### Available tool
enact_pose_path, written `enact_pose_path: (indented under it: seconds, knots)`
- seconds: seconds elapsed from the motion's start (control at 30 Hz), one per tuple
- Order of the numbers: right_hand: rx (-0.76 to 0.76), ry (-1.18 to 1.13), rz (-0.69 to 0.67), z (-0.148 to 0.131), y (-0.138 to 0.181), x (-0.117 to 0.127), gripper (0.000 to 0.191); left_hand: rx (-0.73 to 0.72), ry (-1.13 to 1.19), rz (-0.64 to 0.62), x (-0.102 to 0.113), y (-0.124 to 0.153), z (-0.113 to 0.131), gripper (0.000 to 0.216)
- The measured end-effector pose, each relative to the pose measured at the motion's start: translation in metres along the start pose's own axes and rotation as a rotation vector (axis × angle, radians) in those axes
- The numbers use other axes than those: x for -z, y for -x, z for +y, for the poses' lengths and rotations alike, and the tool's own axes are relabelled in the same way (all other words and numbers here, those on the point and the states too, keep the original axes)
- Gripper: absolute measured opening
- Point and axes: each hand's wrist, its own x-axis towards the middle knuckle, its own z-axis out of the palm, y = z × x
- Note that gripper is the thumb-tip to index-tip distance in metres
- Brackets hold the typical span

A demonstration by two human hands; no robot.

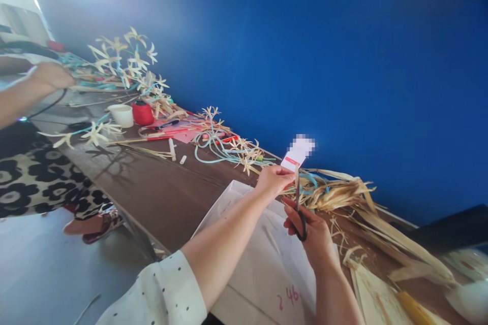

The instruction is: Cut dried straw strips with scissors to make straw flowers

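My left hand (275,179) pinches a narrow dried straw strip (297,176) near its top, fingers closed. My right hand (310,231) grips black-handled scissors (301,216), whose blades point up at the strip. Both hands hover over a white sheet (263,259) on the brown table (160,193). A pile of dried leaves (343,195) lies just beyond my hands. A small white card with a red band (296,155) stands behind my left hand.
Another person's arm (34,86) and patterned skirt (34,177) are at the left. Straw flowers (125,63), a white cup (122,115), a red spool (143,112), light-blue cords (217,152) and pens lie along the table. A blue wall (362,76) backs it.
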Motion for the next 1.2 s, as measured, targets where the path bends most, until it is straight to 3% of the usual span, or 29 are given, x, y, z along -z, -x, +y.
enact_pose_path:
  seconds: [0.53, 0.8, 1.2]
  knots:
    - [-0.015, -0.043, 0.093, 0.0014, 0.0007, 0.0006, 0.043, -0.015, 0.084, -0.009, 0.0014, 0.0003, -0.0002, 0.009]
    - [0.054, -0.110, -0.067, -0.0015, 0.0036, -0.0005, 0.043, -0.086, 0.126, 0.041, 0.0004, -0.0012, 0.0007, 0.008]
    - [0.046, -0.103, 0.061, 0.0014, 0.0018, -0.0013, 0.046, -0.069, 0.137, -0.014, -0.0034, 0.0013, -0.0024, 0.010]
